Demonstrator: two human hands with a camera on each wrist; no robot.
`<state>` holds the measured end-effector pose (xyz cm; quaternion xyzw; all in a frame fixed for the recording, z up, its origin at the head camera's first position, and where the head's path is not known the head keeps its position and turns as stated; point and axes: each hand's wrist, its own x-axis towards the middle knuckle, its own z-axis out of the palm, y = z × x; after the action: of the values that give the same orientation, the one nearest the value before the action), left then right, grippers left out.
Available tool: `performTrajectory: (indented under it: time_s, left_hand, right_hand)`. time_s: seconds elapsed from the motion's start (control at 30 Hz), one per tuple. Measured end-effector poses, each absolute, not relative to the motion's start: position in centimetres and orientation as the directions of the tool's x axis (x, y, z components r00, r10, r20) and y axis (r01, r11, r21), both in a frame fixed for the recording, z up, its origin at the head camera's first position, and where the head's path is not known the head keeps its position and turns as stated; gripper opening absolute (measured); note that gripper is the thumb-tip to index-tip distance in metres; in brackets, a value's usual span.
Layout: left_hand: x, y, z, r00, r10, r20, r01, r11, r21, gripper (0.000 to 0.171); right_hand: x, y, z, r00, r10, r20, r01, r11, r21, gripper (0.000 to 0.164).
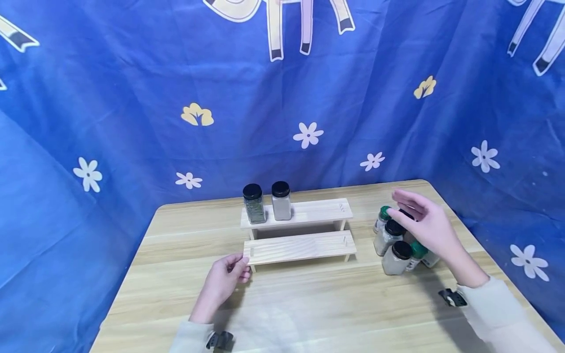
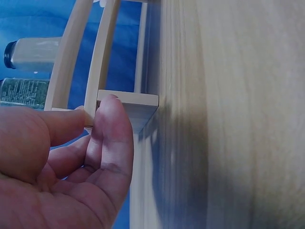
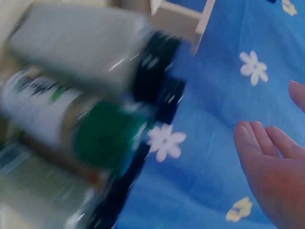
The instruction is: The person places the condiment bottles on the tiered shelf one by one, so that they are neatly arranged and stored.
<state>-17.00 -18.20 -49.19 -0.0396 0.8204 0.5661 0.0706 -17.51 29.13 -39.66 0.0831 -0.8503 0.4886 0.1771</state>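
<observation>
A two-tier wooden rack stands on the table. My left hand (image 1: 225, 277) pinches the left end of its lower shelf (image 1: 300, 246) between thumb and fingers, as the left wrist view shows near the shelf's leg (image 2: 128, 98). On the upper shelf (image 1: 318, 211), at the left, stand a black-capped jar of green herbs (image 1: 254, 211) and a black-capped jar of pale powder (image 1: 281, 206). My right hand (image 1: 425, 223) hovers over a cluster of spice jars, holding nothing, fingers loosely bent. Within the cluster are a pale black-capped jar (image 1: 395, 262) and a green-capped jar (image 3: 105, 133), blurred in the right wrist view.
The wooden table (image 1: 309, 309) reaches back to a blue patterned cloth (image 1: 247, 108), which also hangs at both sides. The jar cluster stands right of the rack, packed close together and partly hidden by my right hand. Each wrist wears a black strap (image 1: 452, 297).
</observation>
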Motion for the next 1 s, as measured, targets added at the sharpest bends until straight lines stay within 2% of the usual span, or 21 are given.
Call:
performTrajectory:
  time_s: [0.43,0.63,1.0]
  left_hand:
    - [-16.9,-18.2,-48.9,-0.989,0.017,-0.148,-0.133,0.349,0.928,0.043]
    - [-17.0,-18.2,-49.0,-0.988,0.013,-0.152,-0.137,0.360,0.923,0.042]
    - [-17.0,-18.2,-49.1,-0.987,0.029,-0.155,-0.134,0.364,0.922,0.045]
  right_hand:
    - [-13.7,35.8,-43.5,-0.886,0.181,0.426,-0.240,0.607,-0.758,0.052]
    - [-12.4,37.7,-45.4,-0.899,0.237,0.369,-0.149,0.627,-0.764,0.059]
    - [-12.0,38.8,-48.5,-0.933,0.208,0.292,-0.085,0.662,-0.744,0.064]
